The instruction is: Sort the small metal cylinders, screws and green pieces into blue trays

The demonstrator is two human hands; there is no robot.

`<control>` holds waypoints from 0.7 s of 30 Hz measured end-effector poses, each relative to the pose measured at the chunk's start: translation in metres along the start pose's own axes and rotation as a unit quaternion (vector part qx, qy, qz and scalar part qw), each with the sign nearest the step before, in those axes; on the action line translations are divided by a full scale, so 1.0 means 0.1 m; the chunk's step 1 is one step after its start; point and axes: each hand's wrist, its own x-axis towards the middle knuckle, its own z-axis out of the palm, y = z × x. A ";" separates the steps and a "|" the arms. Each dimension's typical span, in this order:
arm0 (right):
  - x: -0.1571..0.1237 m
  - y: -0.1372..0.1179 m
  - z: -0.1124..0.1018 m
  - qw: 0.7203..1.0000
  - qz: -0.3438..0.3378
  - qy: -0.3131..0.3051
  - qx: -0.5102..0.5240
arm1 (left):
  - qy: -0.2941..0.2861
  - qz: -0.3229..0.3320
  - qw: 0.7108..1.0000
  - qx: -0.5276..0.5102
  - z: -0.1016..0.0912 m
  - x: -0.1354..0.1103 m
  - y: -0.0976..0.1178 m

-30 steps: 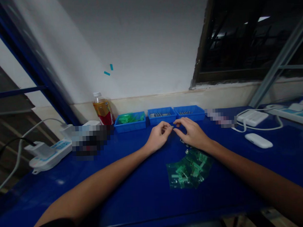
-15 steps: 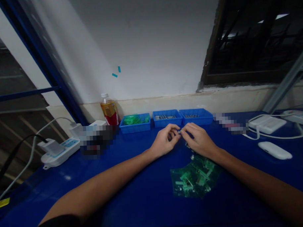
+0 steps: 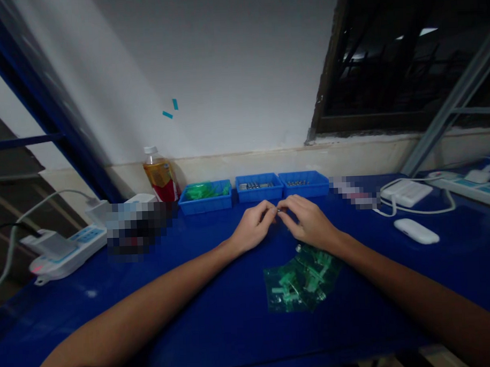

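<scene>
My left hand (image 3: pixel 254 225) and my right hand (image 3: pixel 308 220) meet fingertip to fingertip above the blue table. Between them is a small shiny metal part (image 3: pixel 278 210), mostly hidden by the fingers, too small to name. Both hands are closed in a pinch on it. Below my right hand lie several green plastic bags (image 3: pixel 289 289) with pale parts inside. A small silver piece (image 3: pixel 298 248) lies at the bags' upper edge. Behind the hands, one blue tray (image 3: pixel 249 196) holds silver pin-like pieces, and another blue tray (image 3: pixel 309 191) holds small metal pieces.
At the left, a third blue tray (image 3: pixel 205 205) holds green bags beside a drink bottle (image 3: pixel 160 176). A power strip (image 3: pixel 63 262) with chargers stands on the left. To the right are a white case (image 3: pixel 416 231), a white adapter (image 3: pixel 406 192) and cables.
The view has swung slightly to the right, so the trays and bags appear further left. My left hand's fingers have drawn closer together, and the metal part is more covered.
</scene>
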 end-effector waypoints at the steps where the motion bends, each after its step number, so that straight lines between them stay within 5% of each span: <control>1: 0.02 0.02 -0.03 1.000 -0.002 -0.002 -0.005 | -0.007 -0.001 1.000 0.004 0.00 0.00 0.00; 6: 0.28 0.66 -0.35 0.993 0.092 -0.004 -0.076 | -0.068 0.039 0.986 0.144 0.03 0.02 0.05; 12: 0.67 1.73 -0.61 0.898 0.306 -0.217 -0.230 | -0.192 0.174 0.921 0.291 0.10 0.07 0.13; 21: 0.75 1.91 -0.21 0.840 0.359 -0.290 -0.284 | -0.189 0.103 0.947 0.236 0.11 0.10 0.00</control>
